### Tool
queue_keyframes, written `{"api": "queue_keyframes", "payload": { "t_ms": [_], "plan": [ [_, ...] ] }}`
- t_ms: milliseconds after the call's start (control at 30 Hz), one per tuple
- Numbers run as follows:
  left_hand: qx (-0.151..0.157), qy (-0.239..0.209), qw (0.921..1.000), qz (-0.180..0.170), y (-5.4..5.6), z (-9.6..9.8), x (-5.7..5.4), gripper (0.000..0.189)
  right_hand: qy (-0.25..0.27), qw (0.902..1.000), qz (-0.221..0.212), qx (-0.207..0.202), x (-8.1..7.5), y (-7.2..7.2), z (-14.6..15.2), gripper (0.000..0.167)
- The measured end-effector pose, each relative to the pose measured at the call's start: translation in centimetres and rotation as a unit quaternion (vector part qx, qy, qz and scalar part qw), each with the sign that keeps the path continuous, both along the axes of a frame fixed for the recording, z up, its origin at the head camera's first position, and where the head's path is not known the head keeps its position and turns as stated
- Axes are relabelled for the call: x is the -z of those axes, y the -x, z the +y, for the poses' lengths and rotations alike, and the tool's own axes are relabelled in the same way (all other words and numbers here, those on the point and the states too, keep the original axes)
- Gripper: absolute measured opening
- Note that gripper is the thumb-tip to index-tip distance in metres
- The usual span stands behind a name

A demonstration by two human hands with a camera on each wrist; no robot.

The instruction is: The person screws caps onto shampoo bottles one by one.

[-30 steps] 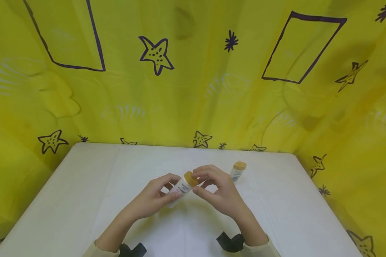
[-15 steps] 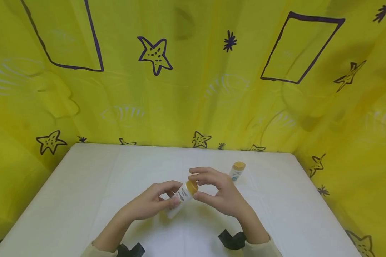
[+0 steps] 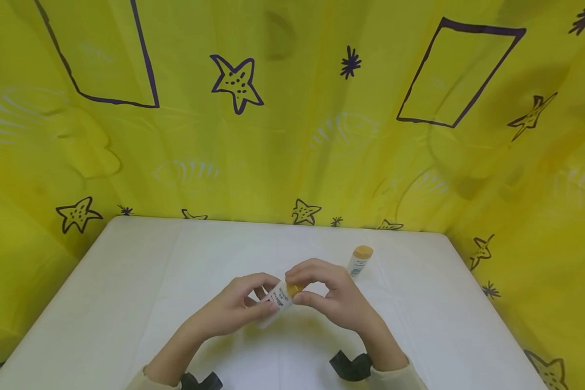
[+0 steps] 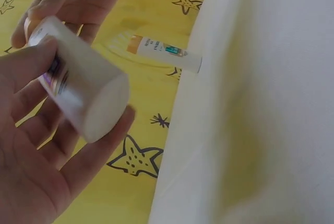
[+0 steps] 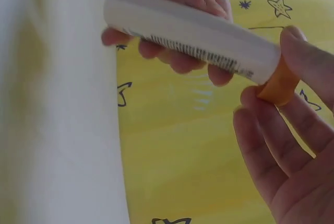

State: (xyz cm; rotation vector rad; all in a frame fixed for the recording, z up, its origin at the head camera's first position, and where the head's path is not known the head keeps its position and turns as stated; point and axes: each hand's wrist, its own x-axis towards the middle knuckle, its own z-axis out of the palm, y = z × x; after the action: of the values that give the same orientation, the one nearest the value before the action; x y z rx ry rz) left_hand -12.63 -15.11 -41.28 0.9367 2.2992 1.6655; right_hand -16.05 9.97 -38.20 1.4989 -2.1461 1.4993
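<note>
A white bottle with an orange cap is held tilted above the table, cap end toward the right. My left hand grips its body, thumb on the printed front and fingers behind. In the left wrist view the flat white base of the bottle faces the camera. My right hand pinches the cap between thumb and fingers. A barcode shows along the bottle's side in the right wrist view.
A second white bottle with an orange cap stands upright on the white table, behind my right hand. A yellow curtain with starfish drawings hangs along the table's far edge. Black straps sit at the wrists.
The held bottle has shifted slightly lower and turned a little. My right fingers, which were loosely around the cap, have closed onto it. The standing bottle has not moved.
</note>
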Motion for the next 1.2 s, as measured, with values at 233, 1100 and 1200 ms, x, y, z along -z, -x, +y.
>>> {"api": "queue_keyframes", "payload": {
  "t_ms": [233, 1100, 1200],
  "plan": [
    [-0.069, 0.042, 0.9928, 0.089, -0.2, 0.7, 0.2, 0.026, 0.007, 0.9990, 0.008, 0.043, 0.3, 0.0, -0.2, 0.034],
    [-0.158, 0.111, 0.9423, 0.274, -0.5, 1.8, 1.2, 0.027, -0.051, 0.9880, -0.049, 0.137, 0.4, -0.5, -0.1, 0.024],
    [-0.173, 0.152, 0.9191, 0.320, -0.4, 2.0, 1.3, 0.031, -0.047, 0.9851, -0.064, 0.153, 0.6, -0.6, -0.5, 0.021]
  ]
}}
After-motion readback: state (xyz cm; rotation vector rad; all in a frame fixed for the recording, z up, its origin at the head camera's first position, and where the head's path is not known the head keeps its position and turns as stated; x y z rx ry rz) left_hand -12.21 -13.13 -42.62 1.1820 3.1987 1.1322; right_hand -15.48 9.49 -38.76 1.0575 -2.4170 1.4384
